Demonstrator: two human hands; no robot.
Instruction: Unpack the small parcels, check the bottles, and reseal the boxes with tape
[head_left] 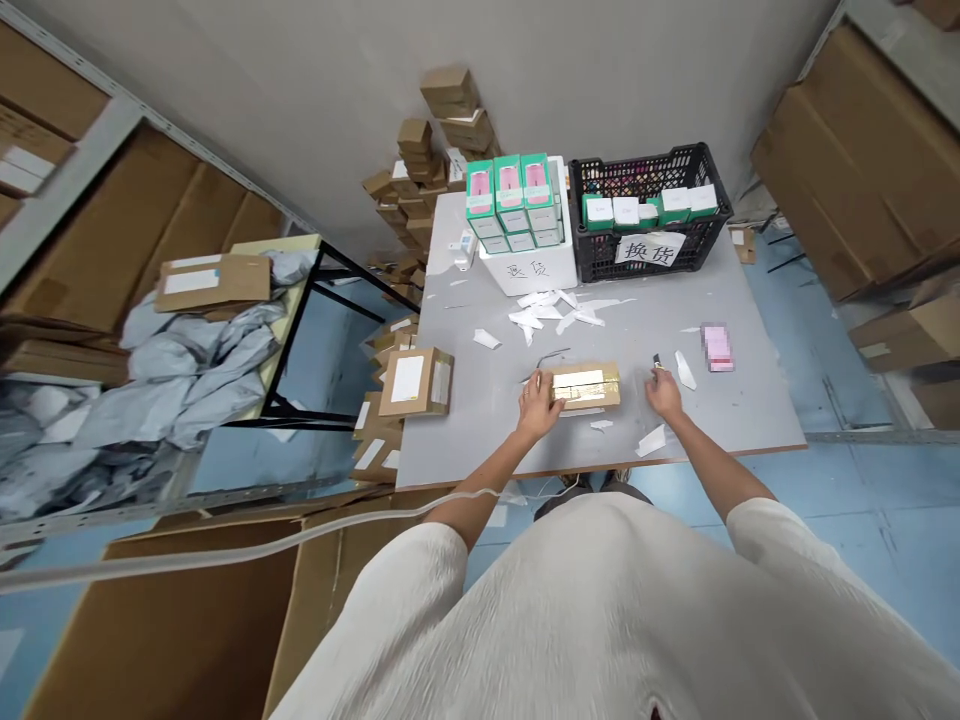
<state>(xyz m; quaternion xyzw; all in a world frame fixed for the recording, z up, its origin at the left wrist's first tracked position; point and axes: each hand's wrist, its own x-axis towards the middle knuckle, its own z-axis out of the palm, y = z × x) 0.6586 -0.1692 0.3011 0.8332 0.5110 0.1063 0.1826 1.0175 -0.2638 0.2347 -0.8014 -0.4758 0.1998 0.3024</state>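
On the grey table a brown carton (596, 402) lies lengthwise, its top covered with shiny tape and a white label. My left hand (537, 403) grips the carton's left end, fingers on its top and side. To the carton's right, apart from it, my right hand (663, 392) is closed around a small cutter (657, 362) whose tip points away from me. White paper scraps (649, 441) lie near both hands. A pink-screened phone (718, 348) rests to the right.
At the table's back stand a white bin (534, 272) of green-and-pink boxes and a black crate (679, 262). Another carton (441, 382) sits at the left edge. A white cable (300, 536) crosses near my left arm. Grey parcels (135, 410) fill the left shelf.
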